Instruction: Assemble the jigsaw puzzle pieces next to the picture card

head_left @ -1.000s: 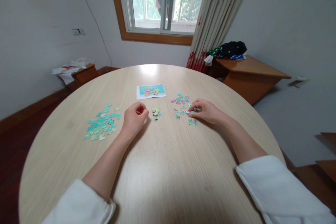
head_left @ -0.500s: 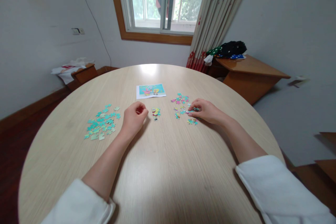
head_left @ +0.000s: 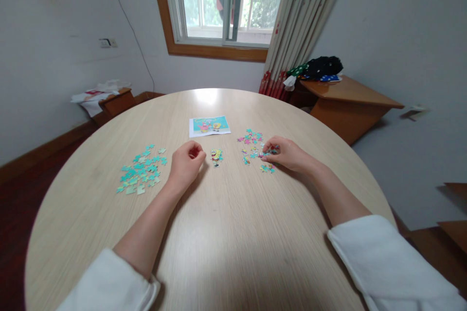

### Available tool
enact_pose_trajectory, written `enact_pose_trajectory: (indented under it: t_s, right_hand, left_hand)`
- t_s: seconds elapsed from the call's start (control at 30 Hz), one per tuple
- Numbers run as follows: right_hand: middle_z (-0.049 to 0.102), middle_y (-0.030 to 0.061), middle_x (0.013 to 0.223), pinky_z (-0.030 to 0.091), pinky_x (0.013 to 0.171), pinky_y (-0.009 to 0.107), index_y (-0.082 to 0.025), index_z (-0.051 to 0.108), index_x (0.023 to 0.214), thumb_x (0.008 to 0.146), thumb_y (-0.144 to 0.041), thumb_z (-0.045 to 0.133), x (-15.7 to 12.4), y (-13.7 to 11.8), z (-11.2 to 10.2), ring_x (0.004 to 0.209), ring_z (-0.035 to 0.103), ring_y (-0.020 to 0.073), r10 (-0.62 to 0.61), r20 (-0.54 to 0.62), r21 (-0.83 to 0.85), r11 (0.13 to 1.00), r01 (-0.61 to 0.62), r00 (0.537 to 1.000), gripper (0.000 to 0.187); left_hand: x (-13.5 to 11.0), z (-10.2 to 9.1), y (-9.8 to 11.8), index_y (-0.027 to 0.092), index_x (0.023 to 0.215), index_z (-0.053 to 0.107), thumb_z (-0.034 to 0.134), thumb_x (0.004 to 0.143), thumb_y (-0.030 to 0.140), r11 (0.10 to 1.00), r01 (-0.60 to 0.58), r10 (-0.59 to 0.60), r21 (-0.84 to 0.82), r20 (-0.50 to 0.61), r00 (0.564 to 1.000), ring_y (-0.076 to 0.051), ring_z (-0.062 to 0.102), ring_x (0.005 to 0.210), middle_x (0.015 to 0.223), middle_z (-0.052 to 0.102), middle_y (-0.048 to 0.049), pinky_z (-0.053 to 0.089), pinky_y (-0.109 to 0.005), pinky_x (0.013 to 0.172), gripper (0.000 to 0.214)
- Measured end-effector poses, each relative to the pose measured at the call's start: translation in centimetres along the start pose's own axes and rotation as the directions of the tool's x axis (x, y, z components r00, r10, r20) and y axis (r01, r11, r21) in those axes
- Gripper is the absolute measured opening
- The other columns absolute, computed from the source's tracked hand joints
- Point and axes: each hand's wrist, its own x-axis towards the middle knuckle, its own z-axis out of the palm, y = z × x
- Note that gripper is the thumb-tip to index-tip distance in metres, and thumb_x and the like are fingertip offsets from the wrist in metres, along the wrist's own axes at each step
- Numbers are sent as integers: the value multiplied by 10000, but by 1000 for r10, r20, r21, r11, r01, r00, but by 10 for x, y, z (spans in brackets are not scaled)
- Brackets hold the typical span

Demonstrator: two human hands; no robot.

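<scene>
At centre frame my left hand (head_left: 186,163) rests curled in a fist beside a joined bit (head_left: 216,156); just right, my right hand (head_left: 288,153) pinches among loose pieces (head_left: 251,138).

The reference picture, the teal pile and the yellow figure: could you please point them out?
reference picture (head_left: 209,126), head view, middle of the sheet.
teal pile (head_left: 140,174), head view, middle of the heap.
yellow figure (head_left: 216,156), head view, its body.

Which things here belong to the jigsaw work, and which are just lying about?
In use: teal puzzle pieces, mixed-colour puzzle pieces at the right hand, joined yellow figure, reference picture.
Lying about: clothes heap on the side desk, papers on the low cabinet.
</scene>
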Motion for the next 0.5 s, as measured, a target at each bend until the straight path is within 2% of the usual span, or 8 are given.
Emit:
enact_pose_trajectory:
  t_s: [0.17, 0.5]
  right_hand:
    - [636, 51, 832, 444, 732, 321, -189, 674, 727, 642, -440, 727, 1, 0, -1, 778, 562, 184, -18, 19, 9, 1000, 18, 1000, 270]
    - [643, 55, 846, 449, 759, 333, -188, 680, 728, 642, -429, 723, 0, 0, -1, 785, 566, 184, -23, 19, 46, 999, 22, 1000, 259]
  left_hand:
    - [0, 0, 2, 176, 591, 509, 508, 638, 174, 1000, 12, -12, 8, 3, 1000, -109, 490, 573, 589, 530, 35, 389, -239, 584, 47]
    - [0, 1, -1, 177, 596, 516, 508, 639, 185, 1000, 2, -2, 5, 12, 1000, -108, 489, 565, 588, 542, 31, 393, -241, 581, 44]
